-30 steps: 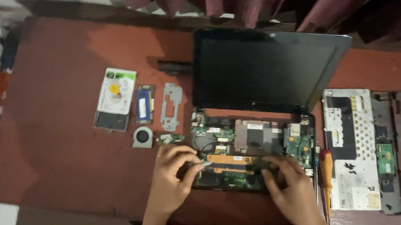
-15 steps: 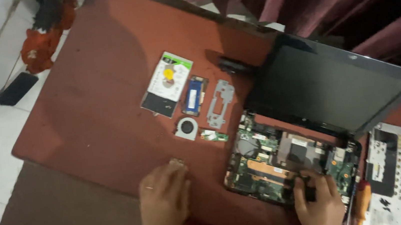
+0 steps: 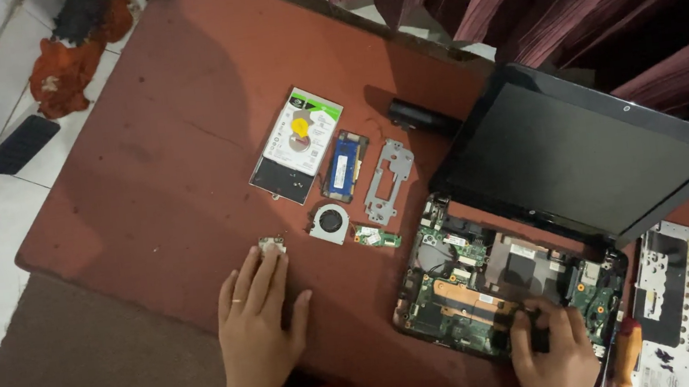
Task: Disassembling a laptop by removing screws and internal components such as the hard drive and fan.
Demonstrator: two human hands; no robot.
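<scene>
Lying flat on the reddish table [image 3: 141, 156] near its front edge, the left hand [image 3: 257, 324] is spreading its fingers, palm down, with the fingertips resting at a small green circuit card [image 3: 272, 245]; nothing is clasped, and the pose reads as pressing or setting the little card down rather than gripping it. Just beyond, toward the table's middle, removed parts are sitting in a loose row, apparently kept apart so each stays easy to find: a hard drive [image 3: 297, 143] with a white and green label, a blue memory module [image 3: 344, 166] just beside it, a grey metal bracket [image 3: 388, 180], and nearer the front edge a small round fan [image 3: 330, 223] and another narrow green board [image 3: 378, 237]. A black cylindrical battery [image 3: 422, 117] is lying behind them, close to the back edge. Further right, the opened laptop base [image 3: 494, 289] is showing its green motherboard and copper heat pipe, with the dark screen [image 3: 582, 153] leaning back on its hinges, which is leaving the internals uncovered. The right hand [image 3: 552, 350] is bearing down on the front edge of that board, fingers curled over a dark part; whether it is pinching something or only steadying the base I cannot tell. An orange-handled screwdriver [image 3: 626, 353] is lying beside that hand, and the detached keyboard plate [image 3: 685, 302] is resting face down at the table's right end.
</scene>
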